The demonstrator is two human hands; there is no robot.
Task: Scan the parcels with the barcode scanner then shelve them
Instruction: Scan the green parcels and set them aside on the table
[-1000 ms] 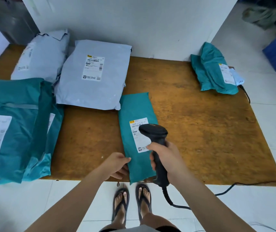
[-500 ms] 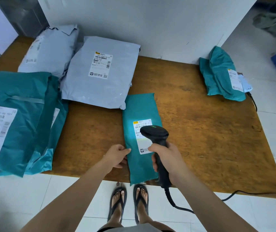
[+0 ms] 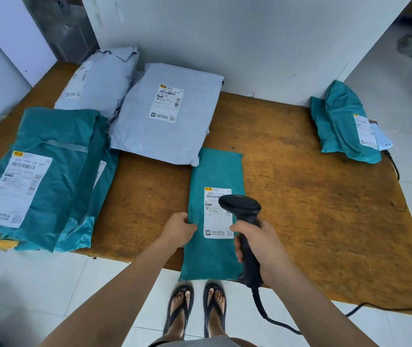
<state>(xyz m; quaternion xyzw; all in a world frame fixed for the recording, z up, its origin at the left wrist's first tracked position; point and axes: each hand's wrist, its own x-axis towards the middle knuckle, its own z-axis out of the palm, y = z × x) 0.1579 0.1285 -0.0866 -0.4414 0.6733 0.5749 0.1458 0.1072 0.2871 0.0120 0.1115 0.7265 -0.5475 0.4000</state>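
Two hands are busy, left hand (image 3: 178, 229) pinching the green parcel (image 3: 215, 169), right hand (image 3: 262, 246) gripping the scanner (image 3: 240, 205), yet that parcel hangs off the desk (image 3: 312, 196) and might slip down

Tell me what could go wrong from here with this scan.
1. The near end of the teal parcel passes the table edge; if the left hand lets go, it may slide off.
2. The cable of the scanner hangs by the feet and could snag when the right hand moves.

Narrow parcel (image 3: 215, 171) at table's (image 3: 312, 196) front edge, parcel stack (image 3: 37, 176) left, lone parcel (image 3: 342, 126) far right
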